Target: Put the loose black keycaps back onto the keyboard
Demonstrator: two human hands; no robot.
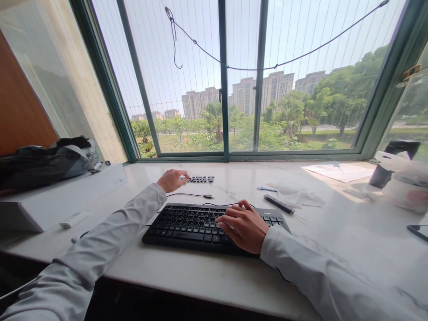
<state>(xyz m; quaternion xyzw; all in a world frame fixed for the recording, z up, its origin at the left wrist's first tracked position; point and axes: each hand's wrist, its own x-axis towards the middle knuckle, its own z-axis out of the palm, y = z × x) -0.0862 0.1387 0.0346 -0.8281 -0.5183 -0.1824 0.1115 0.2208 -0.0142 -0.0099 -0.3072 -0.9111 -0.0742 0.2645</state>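
- On the bench (pixel 150 276), near its front edge: black keyboard (pixel 187 235), flat, long side toward me. Space bar fitted. Many upper-row positions look bare of caps, though too small to be sure of each.
- Beyond the keyboard: loose keycaps (pixel 202 179) lined up in short rows, well clear of its back edge.
- Left hand (pixel 171 180): past the keyboard's back edge, at the left end of the keycaps. Thumb and index fingers nearly together there; can't tell if they've got a cap between them.
- Right hand (pixel 246 227): over the right-centre keys, palm down, covering part of the keyboard. Fingers bent, thumb and index tips close together near the keys; can't tell if anything's pinched.
- Between keyboard and keycaps: dark cable with a plug (pixel 209 196), lying loose.
- Just behind the keyboard's right end: dark slim tool (pixel 278 203), lying slantwise; small blue tool (pixel 267 189) farther back; clear plastic wrap (pixel 297 194) beside them.
- Well right of the keyboard: paper sheet (pixel 339 171) toward the back, phone-like slab (pixel 419 232) cut off by the view.
- Left of the keyboard: long white box (pixel 73 191), dark bag (pixel 43 167) on top.
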